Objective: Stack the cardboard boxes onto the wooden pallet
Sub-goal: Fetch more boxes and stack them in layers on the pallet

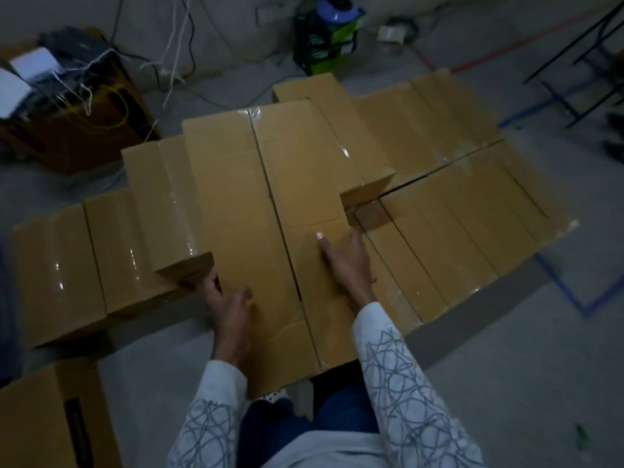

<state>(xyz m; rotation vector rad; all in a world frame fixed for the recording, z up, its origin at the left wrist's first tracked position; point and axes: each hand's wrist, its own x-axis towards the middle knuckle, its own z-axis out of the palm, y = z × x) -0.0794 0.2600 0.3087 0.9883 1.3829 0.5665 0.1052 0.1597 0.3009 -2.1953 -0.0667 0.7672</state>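
Nearest to me, both white sleeves (401, 376) with their grey scribble pattern reach forward over blue jeans (341, 410). The left hand (226, 298) grips the left edge of the long cardboard box (236, 204). Its thumb lies on the top face and its fingers curl down over the side, with the wrist bent slightly inward. The right hand (344, 261) lies flat and relaxed on the top of the same box near its right edge. The fingers are straight and point away from me, and it holds nothing. The forearm slants in from the lower right.

That box runs straight away from me, with its near end over my knees. A dark seam runs its whole length, and I cannot tell whether it is one box or two pressed side by side. At my lower left stands another carton (40, 423) on the concrete floor (506, 366).

To the left of the held box, a stepped group of taped boxes (57, 265) sits lower, just beside it. To the right, a flat row of boxes (456, 231) lies close together. What they rest on is hidden. Blue tape lines (574, 298) mark the floor past their corner.

Farther off, a brown crate (87, 130) carries white devices and tangled cables. A green-and-black carton (324, 45), a tape roll (393, 33) and a black frame (580, 62) stand near the wall.
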